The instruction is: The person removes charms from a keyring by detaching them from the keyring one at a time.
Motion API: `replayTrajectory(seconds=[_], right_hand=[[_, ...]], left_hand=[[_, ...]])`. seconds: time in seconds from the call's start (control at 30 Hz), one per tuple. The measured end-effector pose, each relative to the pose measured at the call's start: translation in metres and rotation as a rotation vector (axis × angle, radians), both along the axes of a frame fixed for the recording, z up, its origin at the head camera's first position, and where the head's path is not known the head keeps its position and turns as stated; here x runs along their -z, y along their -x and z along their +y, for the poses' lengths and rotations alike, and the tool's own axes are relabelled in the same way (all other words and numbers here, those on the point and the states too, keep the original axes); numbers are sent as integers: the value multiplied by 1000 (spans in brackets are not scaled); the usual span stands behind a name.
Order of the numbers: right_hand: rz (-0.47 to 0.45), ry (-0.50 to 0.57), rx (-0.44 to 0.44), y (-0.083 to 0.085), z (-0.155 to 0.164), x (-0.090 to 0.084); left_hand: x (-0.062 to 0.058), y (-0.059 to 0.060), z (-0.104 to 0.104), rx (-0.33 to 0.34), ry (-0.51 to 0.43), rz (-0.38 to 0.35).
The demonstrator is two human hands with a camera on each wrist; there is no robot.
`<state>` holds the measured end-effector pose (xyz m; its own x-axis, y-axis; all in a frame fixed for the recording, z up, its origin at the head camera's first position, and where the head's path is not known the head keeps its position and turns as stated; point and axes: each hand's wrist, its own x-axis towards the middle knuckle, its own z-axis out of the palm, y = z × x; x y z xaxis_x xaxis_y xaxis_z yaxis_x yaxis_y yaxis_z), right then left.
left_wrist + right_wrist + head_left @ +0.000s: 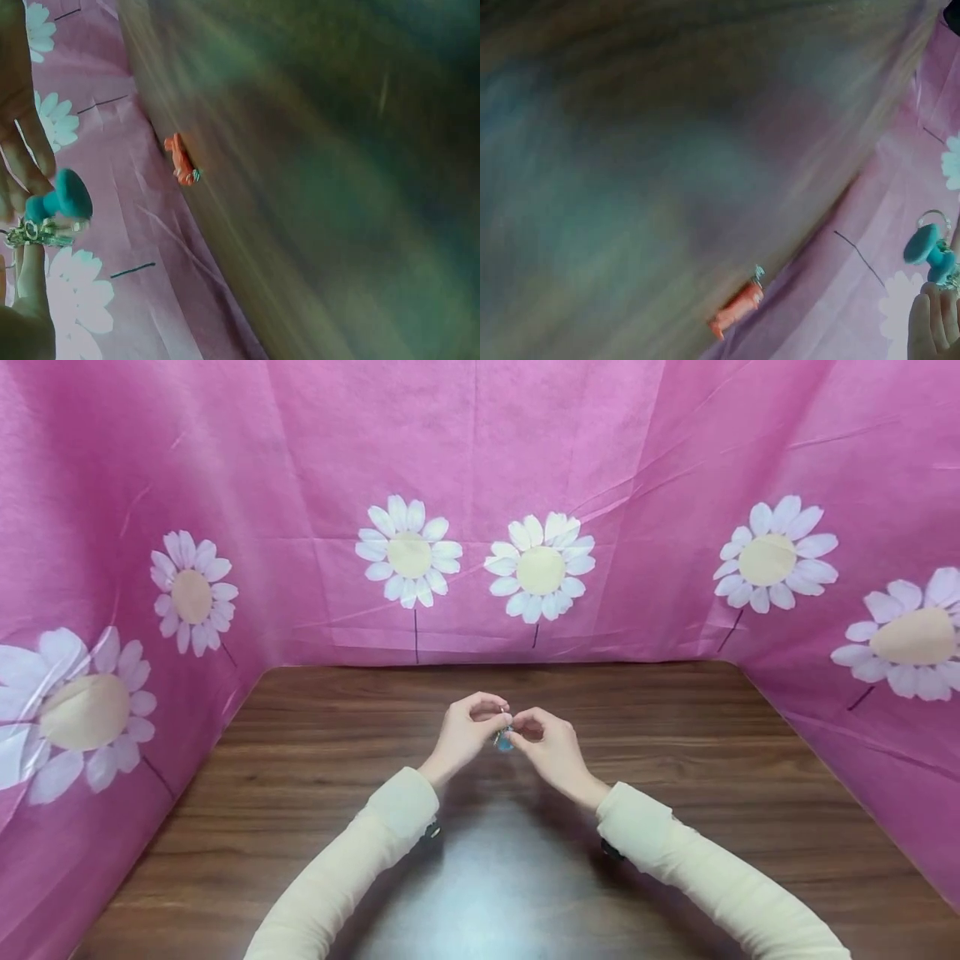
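In the head view my left hand (467,733) and right hand (553,752) meet above the table, fingertips almost touching. Between them hangs a keychain with a teal, knob-shaped charm (505,742) and metal fittings. My left thumb and fingers pinch its metal part, while my right fingertips grip it from the other side. The right wrist view shows the teal charm (922,244) with a round metal ring (935,218) above it. Gold-coloured links (37,234) hang beside the charm (73,195) in the left wrist view. Fingers hide exactly where each hand grips.
A small orange figure (180,160) with a metallic end lies near an edge of the brown wooden table (322,760). The head view does not show it. Pink cloth (472,435) with white daisies hangs behind and along both sides.
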<state>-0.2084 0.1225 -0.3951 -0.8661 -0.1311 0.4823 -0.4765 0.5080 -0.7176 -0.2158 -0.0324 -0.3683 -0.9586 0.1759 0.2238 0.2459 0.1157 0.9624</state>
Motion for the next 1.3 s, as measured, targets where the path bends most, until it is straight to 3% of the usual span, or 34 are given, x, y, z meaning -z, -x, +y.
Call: replayTrajectory(seconds=[0.13, 0.47, 0.7, 0.8, 1.1, 1.2, 1.3], right_hand=[[-9, -1, 66, 1, -4, 7], [-55, 44, 71, 4, -4, 5], [-117, 54, 31, 3, 1, 6], [-142, 71, 6, 3, 2, 5], [-176, 17, -10, 4, 6, -2], [-187, 12, -32, 3, 9, -3], [-168, 14, -68, 2, 12, -3]], left_hand=[[-9, -13, 3, 0, 8, 3], [-11, -14, 5, -51, 54, 34], [15, 4, 9, -85, 106, 68], [17, 6, 11, -96, 100, 65], [12, 2, 15, -62, -12, 17], [10, 0, 15, -80, -8, 32], [0, -8, 13, -105, 13, 60]])
